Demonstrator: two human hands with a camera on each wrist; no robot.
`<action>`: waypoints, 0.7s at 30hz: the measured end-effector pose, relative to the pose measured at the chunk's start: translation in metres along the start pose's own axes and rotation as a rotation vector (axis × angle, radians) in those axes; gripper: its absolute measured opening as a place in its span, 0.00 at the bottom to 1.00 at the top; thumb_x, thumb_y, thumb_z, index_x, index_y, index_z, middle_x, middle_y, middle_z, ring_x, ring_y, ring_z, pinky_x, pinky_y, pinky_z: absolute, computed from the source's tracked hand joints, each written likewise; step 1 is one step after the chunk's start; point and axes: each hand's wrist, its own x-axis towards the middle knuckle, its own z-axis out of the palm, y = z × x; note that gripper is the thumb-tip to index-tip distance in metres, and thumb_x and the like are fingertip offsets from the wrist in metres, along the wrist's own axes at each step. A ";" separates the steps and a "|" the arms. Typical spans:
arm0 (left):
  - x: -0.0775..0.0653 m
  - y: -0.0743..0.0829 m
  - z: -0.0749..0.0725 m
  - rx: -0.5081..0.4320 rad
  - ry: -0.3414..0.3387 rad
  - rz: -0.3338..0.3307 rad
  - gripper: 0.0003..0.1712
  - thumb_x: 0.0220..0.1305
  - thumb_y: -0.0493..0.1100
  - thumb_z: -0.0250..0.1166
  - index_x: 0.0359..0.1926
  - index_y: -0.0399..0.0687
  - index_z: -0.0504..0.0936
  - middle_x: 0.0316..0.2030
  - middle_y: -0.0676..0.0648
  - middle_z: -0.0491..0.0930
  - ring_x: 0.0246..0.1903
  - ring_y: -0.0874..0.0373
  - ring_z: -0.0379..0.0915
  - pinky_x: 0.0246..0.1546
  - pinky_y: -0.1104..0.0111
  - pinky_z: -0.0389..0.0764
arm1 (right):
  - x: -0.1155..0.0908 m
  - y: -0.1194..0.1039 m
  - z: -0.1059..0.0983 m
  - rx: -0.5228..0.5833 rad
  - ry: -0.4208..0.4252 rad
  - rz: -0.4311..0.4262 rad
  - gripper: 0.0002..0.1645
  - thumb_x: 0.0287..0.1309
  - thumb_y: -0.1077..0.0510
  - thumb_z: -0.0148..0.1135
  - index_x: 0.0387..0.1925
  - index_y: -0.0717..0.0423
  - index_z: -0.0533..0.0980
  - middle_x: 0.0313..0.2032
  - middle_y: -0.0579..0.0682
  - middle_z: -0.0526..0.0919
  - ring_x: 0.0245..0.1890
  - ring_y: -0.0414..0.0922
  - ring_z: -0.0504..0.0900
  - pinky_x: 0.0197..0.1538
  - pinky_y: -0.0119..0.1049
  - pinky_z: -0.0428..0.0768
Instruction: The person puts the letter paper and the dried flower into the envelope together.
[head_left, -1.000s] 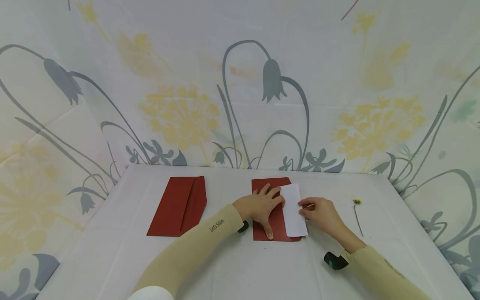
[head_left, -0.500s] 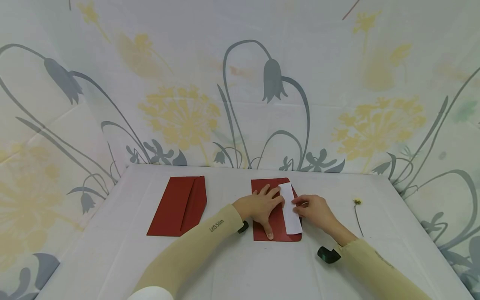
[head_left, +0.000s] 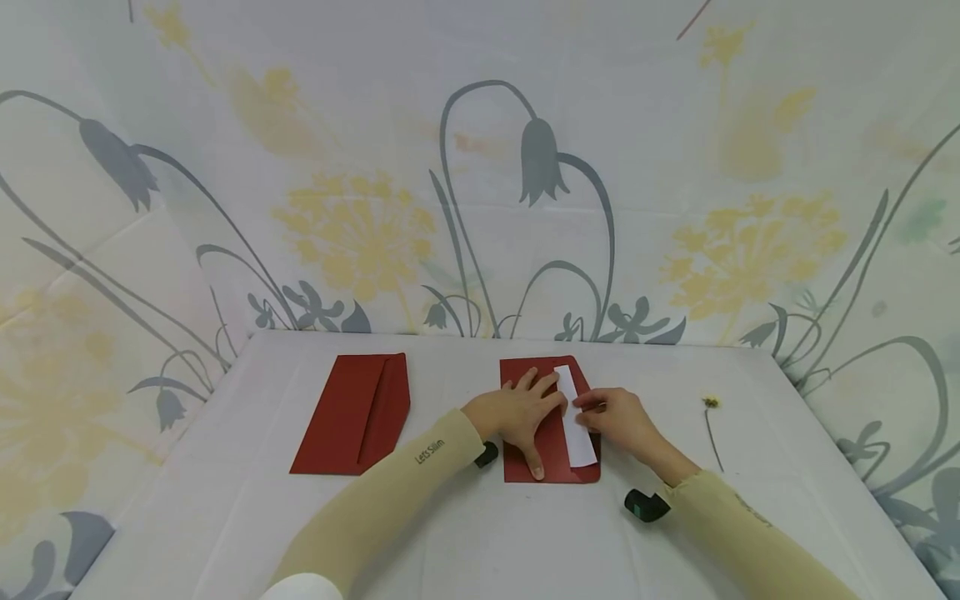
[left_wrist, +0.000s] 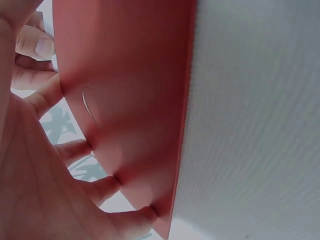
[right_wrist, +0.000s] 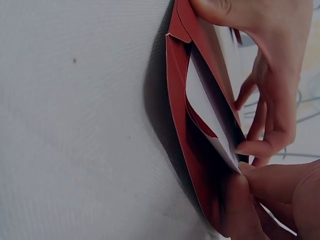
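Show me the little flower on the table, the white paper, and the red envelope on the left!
Little flower point(head_left: 711, 402), head view: its yellow bloom.
White paper point(head_left: 580, 442), head view: its visible strip.
Left red envelope point(head_left: 347, 414), head view: its wide panel.

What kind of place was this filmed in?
Probably a staged tabletop recording booth, though the wider room is out of view: a floral-printed backdrop encloses three sides of a white-covered table, and a black device, likely a camera, sits at the right wrist.

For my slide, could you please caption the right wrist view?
Left hand on red envelope, right hand pinching white paper partly inside it.
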 end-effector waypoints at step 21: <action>-0.002 0.000 -0.004 -0.013 0.001 0.007 0.63 0.33 0.74 0.78 0.69 0.63 0.59 0.78 0.48 0.40 0.76 0.43 0.31 0.67 0.42 0.57 | -0.004 -0.008 0.019 0.113 0.031 0.006 0.15 0.59 0.68 0.65 0.48 0.70 0.80 0.40 0.58 0.86 0.35 0.45 0.87 0.39 0.37 0.84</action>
